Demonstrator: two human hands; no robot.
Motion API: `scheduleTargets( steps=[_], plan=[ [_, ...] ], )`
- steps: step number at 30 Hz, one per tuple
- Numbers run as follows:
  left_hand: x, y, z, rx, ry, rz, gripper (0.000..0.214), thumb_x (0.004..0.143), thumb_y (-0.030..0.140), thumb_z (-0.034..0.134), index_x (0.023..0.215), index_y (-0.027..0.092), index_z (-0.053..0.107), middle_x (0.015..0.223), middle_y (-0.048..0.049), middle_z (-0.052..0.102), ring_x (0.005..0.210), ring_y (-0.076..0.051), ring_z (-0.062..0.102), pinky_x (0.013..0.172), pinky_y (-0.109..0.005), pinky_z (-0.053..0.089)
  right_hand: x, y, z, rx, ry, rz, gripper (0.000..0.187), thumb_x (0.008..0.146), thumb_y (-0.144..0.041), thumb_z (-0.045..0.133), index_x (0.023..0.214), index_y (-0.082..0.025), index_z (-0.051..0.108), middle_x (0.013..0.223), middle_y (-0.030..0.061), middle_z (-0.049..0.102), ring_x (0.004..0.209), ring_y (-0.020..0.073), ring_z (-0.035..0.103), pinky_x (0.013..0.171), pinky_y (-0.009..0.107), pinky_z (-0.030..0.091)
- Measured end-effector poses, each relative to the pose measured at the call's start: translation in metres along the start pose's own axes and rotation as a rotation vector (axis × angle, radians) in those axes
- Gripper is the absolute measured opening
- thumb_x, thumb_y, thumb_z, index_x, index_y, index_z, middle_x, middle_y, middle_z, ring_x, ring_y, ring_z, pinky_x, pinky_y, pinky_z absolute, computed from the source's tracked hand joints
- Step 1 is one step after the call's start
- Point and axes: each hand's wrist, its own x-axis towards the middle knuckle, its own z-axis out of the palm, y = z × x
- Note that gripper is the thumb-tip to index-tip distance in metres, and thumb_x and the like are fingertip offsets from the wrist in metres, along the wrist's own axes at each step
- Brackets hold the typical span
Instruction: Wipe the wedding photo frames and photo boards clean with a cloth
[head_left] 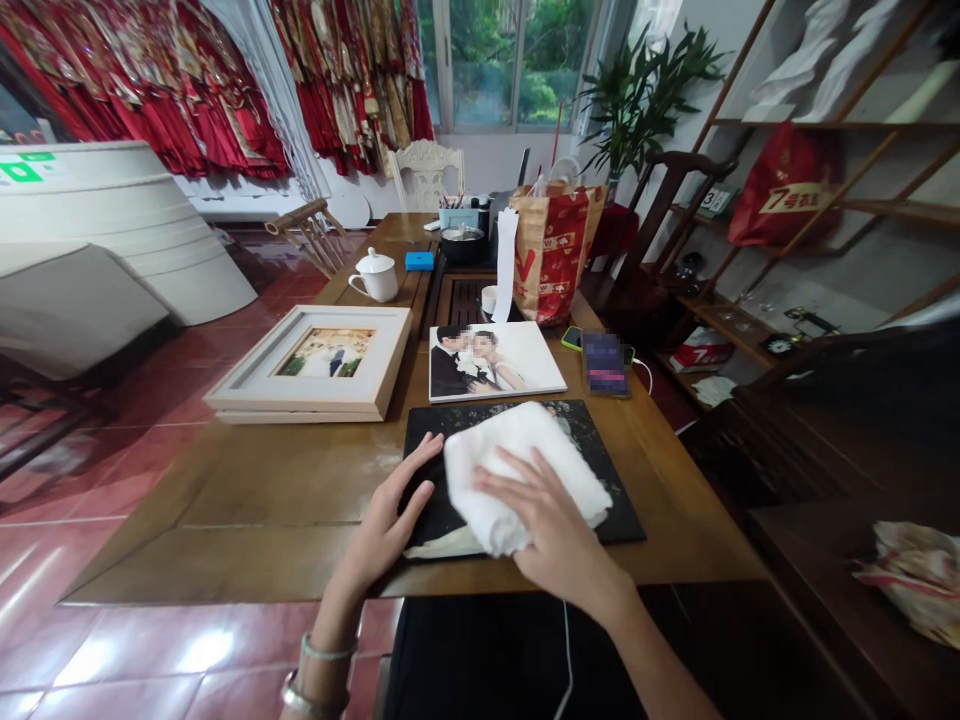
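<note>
A dark glossy photo panel [600,470] lies flat at the near edge of the wooden table [285,500]. A folded white cloth [525,450] rests on top of it. My right hand [544,520] lies flat on the cloth with fingers stretched out, pressing it onto the panel. My left hand [390,515] rests on the panel's left edge, fingers extended and apart, steadying it. A bracelet circles my left wrist.
Behind the panel lie a white-bordered wedding photo print [495,360] and a stack of pale wooden picture frames [315,365]. A phone [604,364] lies to the right. Farther back stand a white teapot [375,275], a tea tray [465,295] and a red paper bag [555,250].
</note>
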Motion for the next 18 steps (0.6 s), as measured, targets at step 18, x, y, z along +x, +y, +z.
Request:
scheduleTargets(
  steps=[18],
  plan=[
    [0.004, -0.001, 0.002, 0.1, -0.039, 0.047, 0.034, 0.091, 0.027, 0.05, 0.124, 0.023, 0.057, 0.136, -0.0078, 0.054, 0.134, -0.023, 0.04, 0.111, -0.049, 0.032, -0.076, 0.069, -0.041, 0.124, -0.039, 0.218, 0.05, 0.083, -0.016, 0.053, 0.131, -0.033, 0.052, 0.145, 0.0007, 0.041, 0.14, 0.0277, 0.021, 0.115, 0.055, 0.014]
  ],
)
